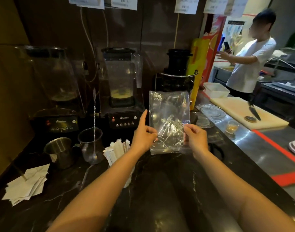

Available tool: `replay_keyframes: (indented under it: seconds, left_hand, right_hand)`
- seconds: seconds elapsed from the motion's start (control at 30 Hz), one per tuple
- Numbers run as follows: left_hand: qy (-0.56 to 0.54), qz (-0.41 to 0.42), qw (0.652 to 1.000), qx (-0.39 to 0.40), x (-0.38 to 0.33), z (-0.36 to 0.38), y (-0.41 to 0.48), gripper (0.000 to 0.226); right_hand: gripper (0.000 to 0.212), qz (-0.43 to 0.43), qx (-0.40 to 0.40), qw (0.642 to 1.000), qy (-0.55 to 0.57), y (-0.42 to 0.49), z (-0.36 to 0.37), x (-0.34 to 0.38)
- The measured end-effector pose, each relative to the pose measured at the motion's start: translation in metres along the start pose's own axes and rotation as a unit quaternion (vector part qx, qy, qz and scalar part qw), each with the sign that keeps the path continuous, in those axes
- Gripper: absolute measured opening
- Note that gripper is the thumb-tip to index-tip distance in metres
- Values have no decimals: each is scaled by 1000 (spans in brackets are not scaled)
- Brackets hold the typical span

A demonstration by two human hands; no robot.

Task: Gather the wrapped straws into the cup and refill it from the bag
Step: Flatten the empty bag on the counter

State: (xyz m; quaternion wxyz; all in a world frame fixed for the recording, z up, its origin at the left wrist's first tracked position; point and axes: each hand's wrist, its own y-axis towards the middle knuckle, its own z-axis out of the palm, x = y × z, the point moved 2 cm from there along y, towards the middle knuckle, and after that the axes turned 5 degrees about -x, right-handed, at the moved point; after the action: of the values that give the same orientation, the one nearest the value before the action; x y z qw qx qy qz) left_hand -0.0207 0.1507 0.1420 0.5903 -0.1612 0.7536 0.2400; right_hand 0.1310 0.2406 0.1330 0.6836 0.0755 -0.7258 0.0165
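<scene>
A clear plastic bag (168,111) is held upright above the dark marble counter; I see no straws inside it. My left hand (143,133) pinches its lower left edge, index finger pointing up along the side. My right hand (196,138) pinches the lower right edge. Left of the bag, white paper-wrapped straws (117,150) stand bunched in a clear cup (127,182); my left forearm covers most of the cup.
A steel jug (60,152) and a glass with a long bar spoon (91,144) stand left of the straws. Two blenders (121,91), folded white papers (28,183), glass plates (208,113), a cutting board with knife (253,111), a person (248,64) far right.
</scene>
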Motion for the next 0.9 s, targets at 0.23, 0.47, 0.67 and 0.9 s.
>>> replay_keyframes:
  seconds: [0.23,0.47,0.67,0.9]
  left_hand:
    - [131,-17,991,31,56,38,-24,52]
    - [263,-44,961,72,113,54,-52,47]
    - [402,-50,904,141,139,57,-71,58]
    - [537,-37,816,212,160,52,-87,65]
  right_hand:
    - [30,11,-20,992,-121,-3,-25,-56]
    - [14,33,76,954,-287,-15,-26,-113]
    - [36,-11,190,880,-435,-27,-25,-143]
    - [41,-29,261,793,-549,-41,-31,-155]
